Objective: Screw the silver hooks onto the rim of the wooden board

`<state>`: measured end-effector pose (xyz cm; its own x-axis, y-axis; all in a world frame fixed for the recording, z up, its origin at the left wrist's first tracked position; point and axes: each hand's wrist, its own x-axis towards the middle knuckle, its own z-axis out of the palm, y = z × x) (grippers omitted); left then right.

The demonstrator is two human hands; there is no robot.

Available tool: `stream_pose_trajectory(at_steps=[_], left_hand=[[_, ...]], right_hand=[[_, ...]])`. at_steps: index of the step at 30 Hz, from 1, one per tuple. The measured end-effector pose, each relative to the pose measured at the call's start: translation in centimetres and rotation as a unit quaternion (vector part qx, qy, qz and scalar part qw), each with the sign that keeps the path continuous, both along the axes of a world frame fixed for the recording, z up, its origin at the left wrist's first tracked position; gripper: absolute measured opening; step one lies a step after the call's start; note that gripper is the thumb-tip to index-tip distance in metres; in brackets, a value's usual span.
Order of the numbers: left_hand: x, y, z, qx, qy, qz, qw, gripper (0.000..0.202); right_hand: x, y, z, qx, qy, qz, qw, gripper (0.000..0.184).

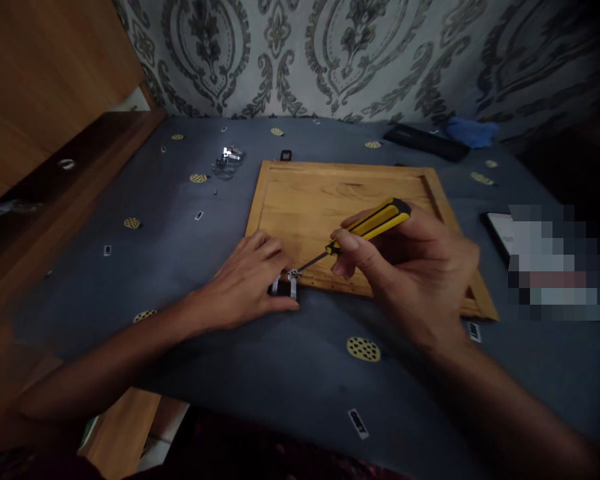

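R hand (420,267) grips driver (373,223) at hinge (293,283), L hand (247,280) pinching it by panel (320,207); work apparently unfinished, other hw (233,156) aside.

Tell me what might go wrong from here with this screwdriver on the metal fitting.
The screwdriver in the right hand has its tip close to the left hand, so a slip could jab it. The metal fitting juts past the edge of the wooden panel, so it might shift under pressure. The tiny piece lying loose on the cloth could get lost.
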<state>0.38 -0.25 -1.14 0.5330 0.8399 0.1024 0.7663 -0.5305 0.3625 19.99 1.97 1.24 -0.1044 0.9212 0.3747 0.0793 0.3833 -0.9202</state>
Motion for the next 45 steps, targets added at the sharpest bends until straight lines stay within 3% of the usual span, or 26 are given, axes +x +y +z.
stream_pose_trajectory(at_steps=[13, 19, 25, 35, 42, 45], left_hand=[[0.0, 0.0, 0.0, 0.002, 0.003, 0.002, 1.000, 0.041], [-0.1, 0.0, -0.1, 0.008, -0.001, 0.001, 1.000, 0.040], [0.0, 0.0, -0.1, 0.003, 0.004, 0.003, 1.000, 0.039], [0.0, 0.0, 0.1, 0.000, 0.009, 0.003, 1.000, 0.042], [0.0, 0.0, 0.0, 0.005, 0.003, 0.002, 1.000, 0.043], [0.0, 0.0, 0.2, 0.000, 0.006, 0.003, 1.000, 0.041]], right_hand=[[-0.1, 0.1, -0.5, -0.002, -0.006, 0.026, 1.000, 0.025], [0.5, 0.0, 0.5, -0.023, -0.061, 0.101, 0.993, 0.029], [0.6, 0.0, 0.2, -0.012, -0.060, 0.082, 0.995, 0.026], [0.7, 0.1, 0.4, -0.018, -0.058, 0.109, 0.992, 0.023], [0.2, -0.2, 0.6, 0.039, 0.011, 0.004, 0.999, 0.012], [0.2, 0.0, 0.6, 0.048, 0.019, 0.004, 0.999, 0.016]])
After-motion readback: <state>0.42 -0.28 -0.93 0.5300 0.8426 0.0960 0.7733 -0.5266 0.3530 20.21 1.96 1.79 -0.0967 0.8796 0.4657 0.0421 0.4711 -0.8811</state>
